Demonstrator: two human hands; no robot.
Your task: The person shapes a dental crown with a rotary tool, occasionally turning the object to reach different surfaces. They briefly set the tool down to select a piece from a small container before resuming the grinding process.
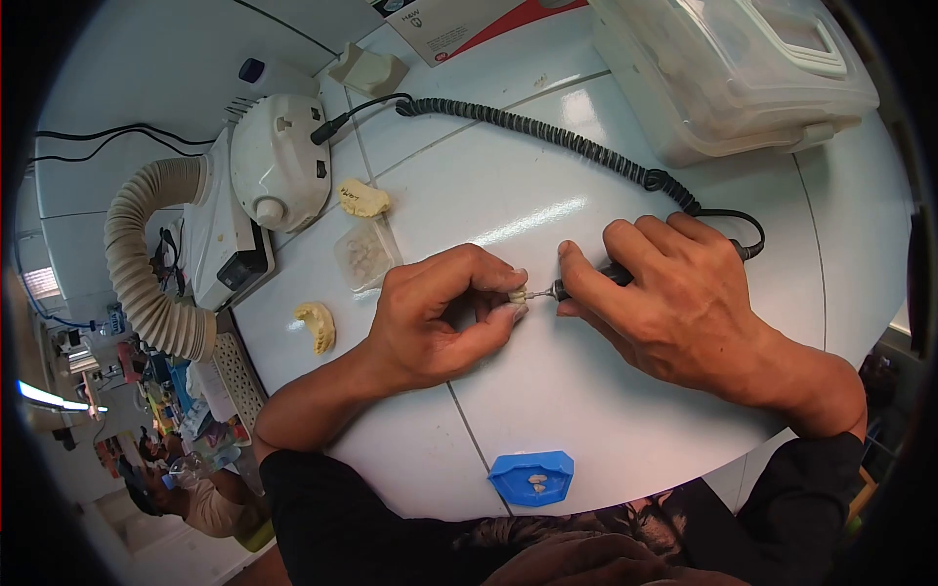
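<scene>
My left hand pinches a small tooth-coloured dental crown piece between thumb and fingertips. My right hand wraps round a dark rotary handpiece, whose thin metal bur points left and meets the piece at my left fingertips. Beyond my left hand is a small clear box with pale bits inside. Two yellowish plaster dental casts lie by it: one cast behind the box, another cast left of my wrist. Near my body sits a blue tray holding small pale pieces.
A coiled black cord runs from a white control unit to the handpiece. A ribbed hose curves at the left. A translucent lidded bin and a printed carton stand at the back. People sit at far left.
</scene>
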